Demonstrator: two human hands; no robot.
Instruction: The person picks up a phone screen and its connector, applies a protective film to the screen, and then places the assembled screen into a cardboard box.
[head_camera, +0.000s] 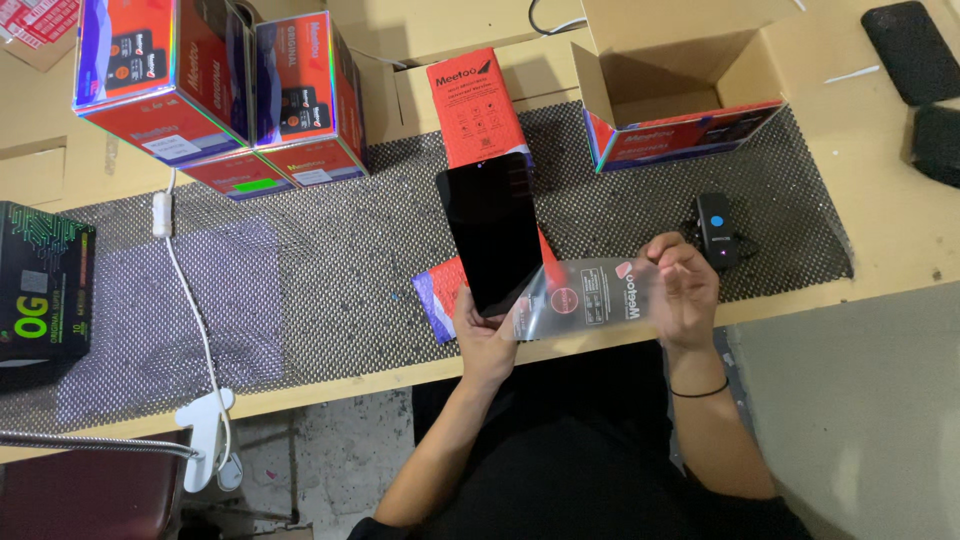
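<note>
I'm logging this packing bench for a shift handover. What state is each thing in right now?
Left hand: gripping the phone.
Phone: dark screen, tilted up off the mat.
Right hand: pinching the clear sleeve.
Clear sleeve: held up, flat.
Cardboard box: flaps open.
Small black scanner: lying on the mat.

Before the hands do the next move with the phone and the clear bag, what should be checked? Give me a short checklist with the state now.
1. Left hand grips the black phone at its lower end: ok.
2. Right hand holds the clear plastic sleeve: ok.
3. Sleeve mouth open toward the phone: cannot tell.
4. Phone screen free of scratches: cannot tell.
5. Red flat box lies on the mesh mat behind the phone: ok.
6. Small black scanner lies apart from the hands: ok.
</note>
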